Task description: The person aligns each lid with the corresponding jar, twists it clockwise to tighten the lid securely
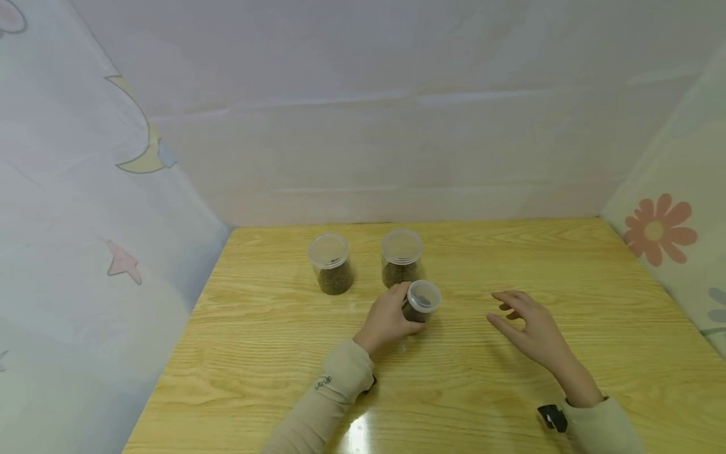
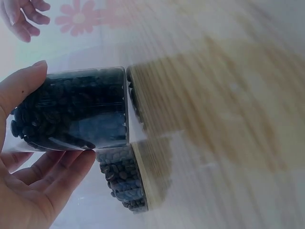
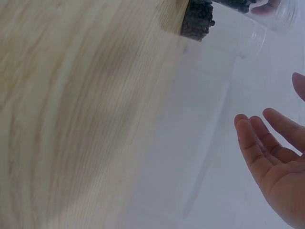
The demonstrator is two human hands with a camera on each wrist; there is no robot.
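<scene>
My left hand (image 1: pixel 387 320) grips a clear jar with a pale lid (image 1: pixel 424 295), thumb on one side and fingers on the other. Dark coffee beans fill much of this jar (image 2: pixel 90 107) in the left wrist view. Whether its base touches the table I cannot tell. Just behind it stands a second lidded jar of beans (image 1: pixel 400 268), and a third jar (image 1: pixel 333 271) is farther left. Off to the right, my right hand (image 1: pixel 530 331) hovers above the table, fingers loosely bent and holding nothing; the right wrist view shows its palm and fingers (image 3: pixel 257 148).
The wood-grained table (image 1: pixel 255 353) ends at a pale wall covering (image 1: pixel 351 145) at the back. Printed sheets rise at both sides, one bearing a moon (image 1: pixel 144 154), the other a red flower (image 1: pixel 654 230).
</scene>
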